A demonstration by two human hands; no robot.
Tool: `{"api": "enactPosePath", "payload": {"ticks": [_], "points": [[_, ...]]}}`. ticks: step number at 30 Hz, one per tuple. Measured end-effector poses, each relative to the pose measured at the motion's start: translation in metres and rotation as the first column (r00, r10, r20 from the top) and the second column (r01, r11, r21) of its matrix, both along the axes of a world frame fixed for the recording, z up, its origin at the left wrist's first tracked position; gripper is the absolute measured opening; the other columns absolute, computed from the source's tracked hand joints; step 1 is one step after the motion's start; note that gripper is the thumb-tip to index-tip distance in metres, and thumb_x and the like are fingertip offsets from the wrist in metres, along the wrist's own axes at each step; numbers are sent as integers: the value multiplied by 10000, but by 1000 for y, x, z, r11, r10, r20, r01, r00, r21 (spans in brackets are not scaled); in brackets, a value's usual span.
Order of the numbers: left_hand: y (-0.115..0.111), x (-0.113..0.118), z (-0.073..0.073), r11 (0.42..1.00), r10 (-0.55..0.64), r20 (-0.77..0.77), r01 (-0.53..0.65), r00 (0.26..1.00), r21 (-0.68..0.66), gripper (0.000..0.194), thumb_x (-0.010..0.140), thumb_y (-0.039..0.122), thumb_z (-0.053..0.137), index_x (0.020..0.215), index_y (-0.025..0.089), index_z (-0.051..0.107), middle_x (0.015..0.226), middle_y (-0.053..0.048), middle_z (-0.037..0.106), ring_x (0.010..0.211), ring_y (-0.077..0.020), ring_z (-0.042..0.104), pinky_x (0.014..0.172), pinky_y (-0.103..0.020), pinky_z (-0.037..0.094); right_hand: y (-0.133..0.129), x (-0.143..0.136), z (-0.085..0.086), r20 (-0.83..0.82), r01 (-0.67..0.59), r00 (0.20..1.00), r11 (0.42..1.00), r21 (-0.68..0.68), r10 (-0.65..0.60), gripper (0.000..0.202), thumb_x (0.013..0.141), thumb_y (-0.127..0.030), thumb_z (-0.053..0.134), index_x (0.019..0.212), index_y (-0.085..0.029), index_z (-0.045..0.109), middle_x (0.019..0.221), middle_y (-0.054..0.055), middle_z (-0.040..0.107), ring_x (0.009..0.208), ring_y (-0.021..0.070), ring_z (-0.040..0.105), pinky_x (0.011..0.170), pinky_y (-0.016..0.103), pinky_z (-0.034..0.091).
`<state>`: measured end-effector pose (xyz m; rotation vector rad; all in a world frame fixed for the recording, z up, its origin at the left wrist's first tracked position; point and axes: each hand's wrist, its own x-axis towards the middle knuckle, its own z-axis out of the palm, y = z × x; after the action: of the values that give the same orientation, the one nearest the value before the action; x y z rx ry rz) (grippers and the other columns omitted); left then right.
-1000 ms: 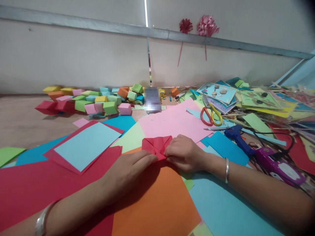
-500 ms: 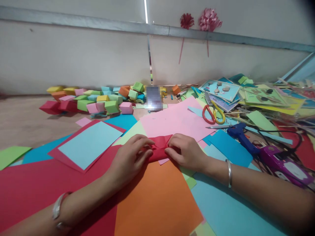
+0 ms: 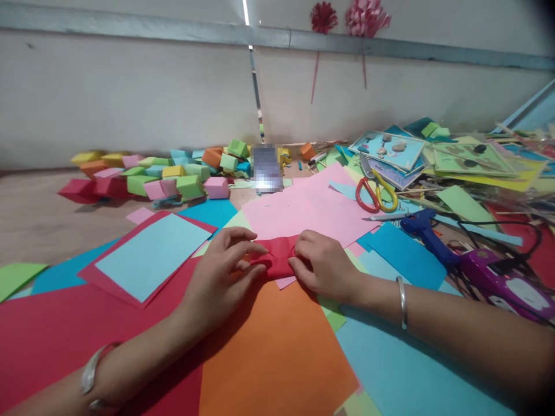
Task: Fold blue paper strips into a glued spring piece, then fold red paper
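Note:
A small folded piece of red paper (image 3: 280,257) lies between my two hands, at the far edge of an orange sheet (image 3: 269,346). My left hand (image 3: 229,263) has its thumb and fingers closed on the paper's left end. At the right end, my right hand (image 3: 318,260) pinches it, with the fingers curled in. Creases run across the middle of the red paper; its ends are partly hidden behind my fingers. Under my left forearm spreads a large red sheet (image 3: 108,323).
Colourful paper boxes (image 3: 188,186) line the wall at the left back. Scissors (image 3: 376,193) rest on pink paper (image 3: 299,202). A blue glue gun (image 3: 429,237) and a purple device (image 3: 503,283) lie at the right. A light-blue card (image 3: 154,257) sits left of my hands.
The left hand's fingers have lifted and spread a little at the red paper's left end. The right hand keeps its pinch. The whole view has shifted slightly.

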<state>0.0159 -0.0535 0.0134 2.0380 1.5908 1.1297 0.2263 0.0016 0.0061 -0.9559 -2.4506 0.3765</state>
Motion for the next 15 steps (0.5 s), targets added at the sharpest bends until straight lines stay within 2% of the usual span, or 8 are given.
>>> {"api": "enactPosePath", "payload": {"ticks": [4,8,11,15], "points": [[2,0,-4,997,5,-2,-5,1000,-80,174,847,358,637,909,223,729,1116,-109,550,1082,-275,606,619,-306,637,0,0,-1,31,-2,1000,1000,18,1,189,918,-172,545,739,-146,599,812,59,575,731,160,509,641,279,379],[1,1,-4,1000,21,-92,-22,996,-6,175,871,331,604,828,203,714,1114,-118,541,1028,-270,625,580,-290,605,1,0,-1,35,-7,999,1000,1,7,187,930,-174,544,755,-142,604,830,61,573,745,159,512,656,280,399],[0,1,-3,999,11,-171,-2,985,52,200,885,309,589,766,190,697,1086,-116,562,984,-257,636,616,-301,591,1,-1,-2,35,28,999,999,-20,-27,197,944,-188,548,761,-141,605,835,60,553,748,160,512,666,281,417],[0,0,-3,998,0,-206,14,979,65,232,905,303,567,762,187,708,1079,-111,590,931,-225,643,610,-272,571,-1,-4,0,94,75,993,997,-13,-73,172,944,-193,561,797,-127,621,859,71,545,746,167,506,664,286,432]]}}
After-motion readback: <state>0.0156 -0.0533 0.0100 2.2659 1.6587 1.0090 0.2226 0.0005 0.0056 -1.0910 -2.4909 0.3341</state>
